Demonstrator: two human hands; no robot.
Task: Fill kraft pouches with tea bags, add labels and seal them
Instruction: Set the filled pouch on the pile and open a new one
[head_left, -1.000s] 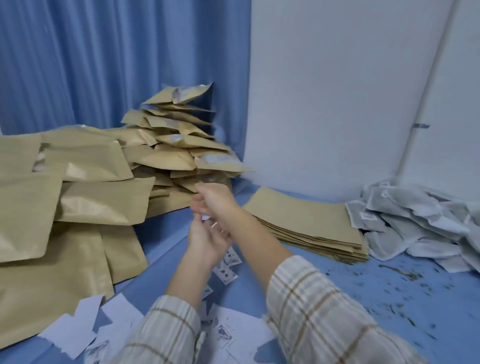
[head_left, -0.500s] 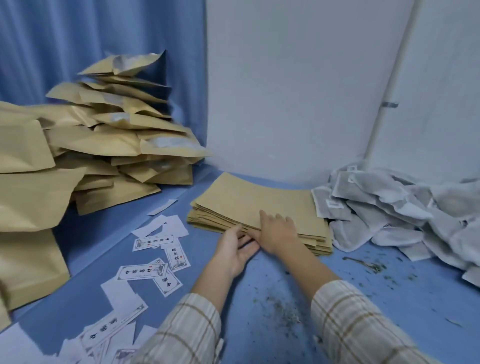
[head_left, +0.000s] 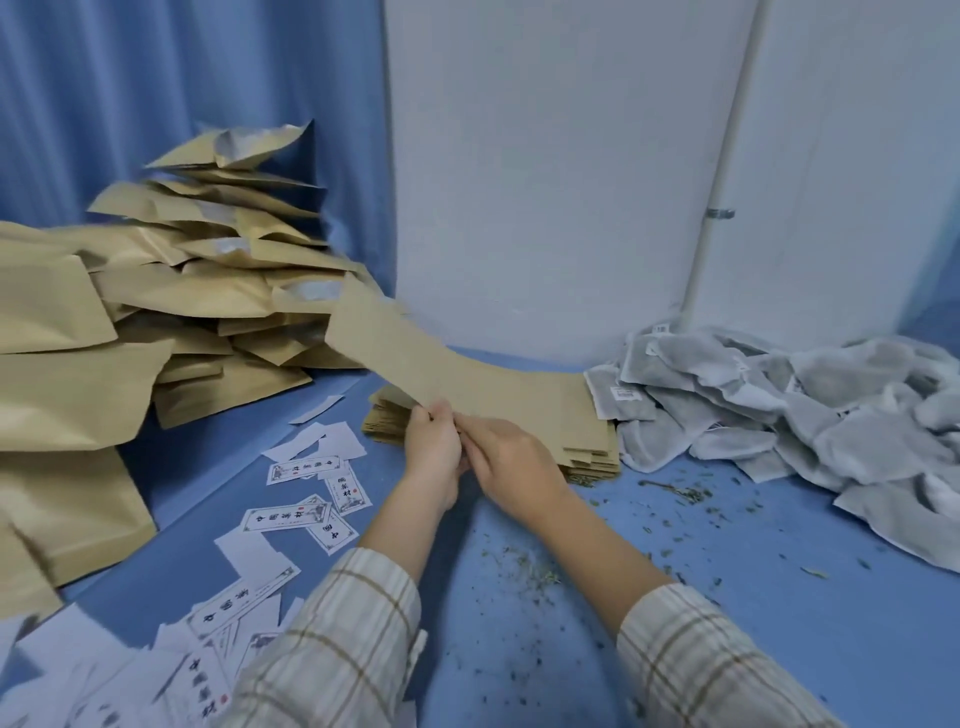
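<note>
Head | blue table (head_left: 727, 649), white wall (head_left: 545, 182) | both hands (head_left: 434, 441) (head_left: 511, 462) pinch kraft pouch (head_left: 415, 358)

Flat kraft pouch (head_left: 415, 353): now lifted off the stack of empty pouches (head_left: 587, 441), far end raised left; left hand (head_left: 434, 449) and right hand (head_left: 511, 462) pinch its near edge.

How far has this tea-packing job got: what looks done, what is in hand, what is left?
Done: a heap of filled pouches at left. In hand: left hand and right hand lift one empty pouch off the flat stack. Left: tea bags and loose labels.
</note>
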